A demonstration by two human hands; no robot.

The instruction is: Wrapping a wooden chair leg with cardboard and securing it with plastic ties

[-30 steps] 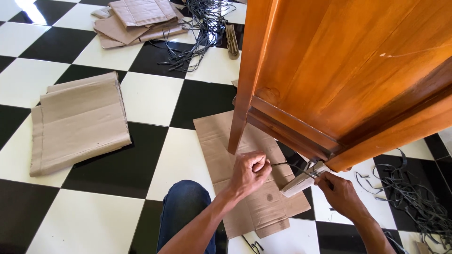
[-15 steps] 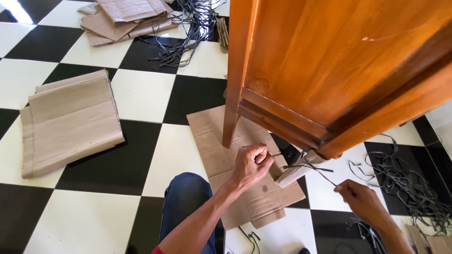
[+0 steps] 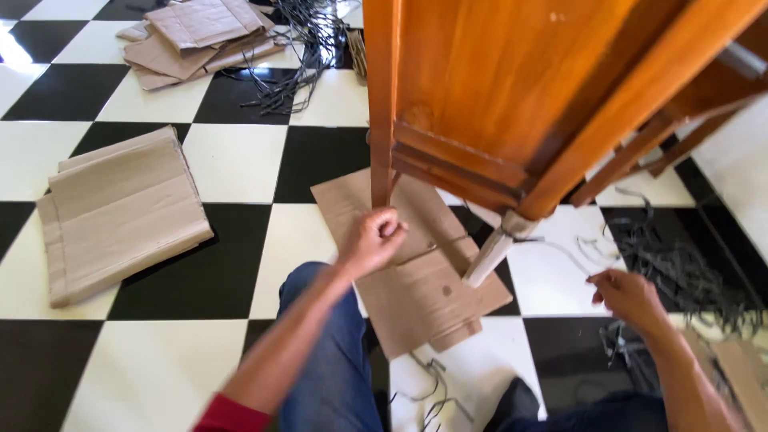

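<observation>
Head view: folded cardboard (image 3: 120,212) and black straps (image 3: 688,268) flank wooden cabinet (image 3: 512,88).

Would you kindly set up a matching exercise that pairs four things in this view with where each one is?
Things:
1. folded cardboard stack
2. flat cardboard sheet
3. left hand
4. right hand

Places:
A. under the wooden cabinet's legs
B. far left on the checkered floor
C. right of the wrapped leg, pulling a strap end
D. fisted beside the front leg, gripping a strap end

Pairs: 1-B, 2-A, 3-D, 4-C
</observation>
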